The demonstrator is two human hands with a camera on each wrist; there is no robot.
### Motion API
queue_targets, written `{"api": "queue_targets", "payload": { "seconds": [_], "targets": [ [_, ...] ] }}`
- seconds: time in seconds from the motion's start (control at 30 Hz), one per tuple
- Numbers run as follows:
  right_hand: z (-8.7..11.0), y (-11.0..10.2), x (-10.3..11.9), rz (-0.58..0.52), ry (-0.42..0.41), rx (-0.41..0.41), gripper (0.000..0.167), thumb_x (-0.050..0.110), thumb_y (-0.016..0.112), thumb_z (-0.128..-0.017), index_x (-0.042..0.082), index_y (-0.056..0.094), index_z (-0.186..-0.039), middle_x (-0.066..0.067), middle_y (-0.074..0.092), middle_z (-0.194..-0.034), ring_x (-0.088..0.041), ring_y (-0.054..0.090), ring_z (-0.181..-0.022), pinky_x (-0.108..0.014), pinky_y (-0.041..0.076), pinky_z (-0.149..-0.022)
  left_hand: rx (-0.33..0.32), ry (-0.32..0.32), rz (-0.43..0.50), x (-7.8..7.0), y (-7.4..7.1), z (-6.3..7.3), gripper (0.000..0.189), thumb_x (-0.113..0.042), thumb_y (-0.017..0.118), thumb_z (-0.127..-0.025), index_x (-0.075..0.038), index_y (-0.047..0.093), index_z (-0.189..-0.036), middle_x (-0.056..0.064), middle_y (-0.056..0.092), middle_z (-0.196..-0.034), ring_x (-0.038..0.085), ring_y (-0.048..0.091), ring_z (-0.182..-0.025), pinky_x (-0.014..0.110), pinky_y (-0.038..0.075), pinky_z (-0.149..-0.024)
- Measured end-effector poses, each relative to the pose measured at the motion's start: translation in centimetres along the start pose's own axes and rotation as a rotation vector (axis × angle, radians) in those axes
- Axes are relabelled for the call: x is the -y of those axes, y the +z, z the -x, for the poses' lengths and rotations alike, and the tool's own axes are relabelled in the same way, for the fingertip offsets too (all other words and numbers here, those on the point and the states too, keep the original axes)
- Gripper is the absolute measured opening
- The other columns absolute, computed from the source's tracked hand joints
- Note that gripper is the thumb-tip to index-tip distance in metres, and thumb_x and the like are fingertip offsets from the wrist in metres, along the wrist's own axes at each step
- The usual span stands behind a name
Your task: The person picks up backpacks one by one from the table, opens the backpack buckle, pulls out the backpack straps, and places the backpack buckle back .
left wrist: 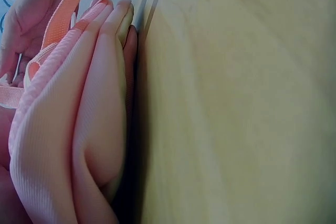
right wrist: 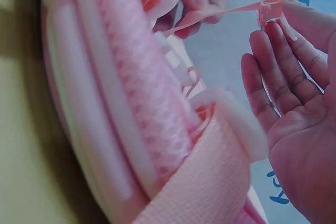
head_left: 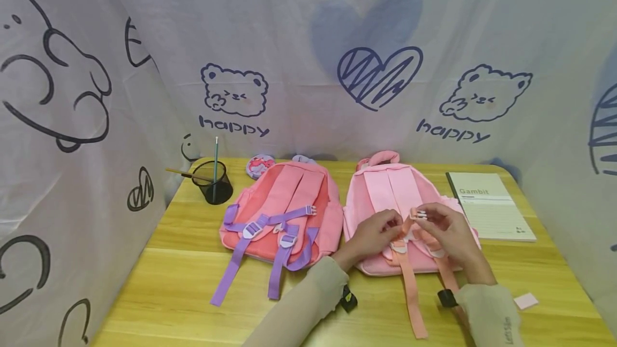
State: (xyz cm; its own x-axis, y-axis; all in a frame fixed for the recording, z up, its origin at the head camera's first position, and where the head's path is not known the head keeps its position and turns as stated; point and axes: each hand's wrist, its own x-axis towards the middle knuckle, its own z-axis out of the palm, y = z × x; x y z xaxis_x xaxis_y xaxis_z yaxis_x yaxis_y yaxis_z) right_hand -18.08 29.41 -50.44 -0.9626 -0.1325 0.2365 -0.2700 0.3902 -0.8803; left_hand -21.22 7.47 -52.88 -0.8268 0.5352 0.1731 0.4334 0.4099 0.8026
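Note:
A light pink backpack lies on the table with its padded straps upward. My left hand pinches a peach webbing strap over its lower part. At that strap's end, my right hand holds a small white buckle between thumb and index finger, its other fingers extended in the right wrist view. The strap stretches between both hands. Below them sit white strap adjusters, from which long peach tails hang over the table. Only the edge of my left hand shows in the left wrist view.
A coral backpack with purple straps lies to the left. Behind it stands a black mesh pen cup with slim sticks. A notebook lies at right, a small pale card near the front. Patterned cloth surrounds the table.

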Motion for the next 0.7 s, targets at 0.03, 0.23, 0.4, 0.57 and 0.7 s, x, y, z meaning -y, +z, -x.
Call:
{"api": "queue_targets", "payload": {
  "seconds": [0.03,0.23,0.4,0.57,0.7],
  "targets": [
    [0.0,-0.1,0.0,-0.007,-0.014,-0.007,0.026,0.013,0.070,-0.100,0.001,0.068,-0.123,0.017,0.069,-0.105,-0.004,0.062,-0.093,-0.015,0.052,-0.081,0.000,0.002,0.000,0.0,0.0,0.0,0.004,-0.026,0.064,-0.103,-0.022,0.065,-0.102,-0.008,0.063,-0.097,-0.002,0.056,-0.086,0.016,0.045,-0.078],
    [-0.1,-0.4,0.6,0.014,-0.013,-0.033,0.028,0.014,0.070,-0.100,0.000,0.067,-0.124,0.019,0.067,-0.106,-0.004,0.060,-0.094,-0.012,0.049,-0.084,0.005,0.005,-0.002,0.0,-0.1,0.0,0.004,-0.026,0.064,-0.103,-0.022,0.064,-0.101,-0.009,0.063,-0.097,-0.002,0.056,-0.086,0.016,0.045,-0.078],
    [-0.1,-0.4,1.0,0.038,0.024,-0.055,0.031,0.019,0.071,-0.100,0.002,0.067,-0.125,0.019,0.066,-0.107,-0.005,0.057,-0.097,-0.010,0.047,-0.086,0.009,0.000,0.009,-0.2,-0.2,0.1,0.004,-0.025,0.064,-0.103,-0.023,0.063,-0.100,-0.009,0.062,-0.094,-0.002,0.055,-0.083,0.016,0.045,-0.075],
    [0.0,-0.6,1.1,0.010,0.023,-0.059,0.031,0.017,0.070,-0.100,-0.001,0.066,-0.125,0.019,0.065,-0.107,-0.005,0.057,-0.097,-0.009,0.047,-0.086,0.013,0.000,0.011,-0.2,-0.2,0.1,0.005,-0.025,0.064,-0.103,-0.023,0.062,-0.099,-0.009,0.061,-0.093,-0.002,0.055,-0.082,0.016,0.045,-0.074],
    [0.0,-0.6,1.0,0.000,0.011,-0.064,0.031,0.015,0.070,-0.100,-0.002,0.065,-0.125,0.019,0.065,-0.106,-0.004,0.057,-0.096,-0.009,0.047,-0.086,0.016,0.002,-0.004,-0.1,-0.1,0.0,0.006,-0.026,0.063,-0.104,-0.021,0.063,-0.101,-0.009,0.062,-0.096,-0.002,0.055,-0.084,0.016,0.045,-0.077]
  ]
}}
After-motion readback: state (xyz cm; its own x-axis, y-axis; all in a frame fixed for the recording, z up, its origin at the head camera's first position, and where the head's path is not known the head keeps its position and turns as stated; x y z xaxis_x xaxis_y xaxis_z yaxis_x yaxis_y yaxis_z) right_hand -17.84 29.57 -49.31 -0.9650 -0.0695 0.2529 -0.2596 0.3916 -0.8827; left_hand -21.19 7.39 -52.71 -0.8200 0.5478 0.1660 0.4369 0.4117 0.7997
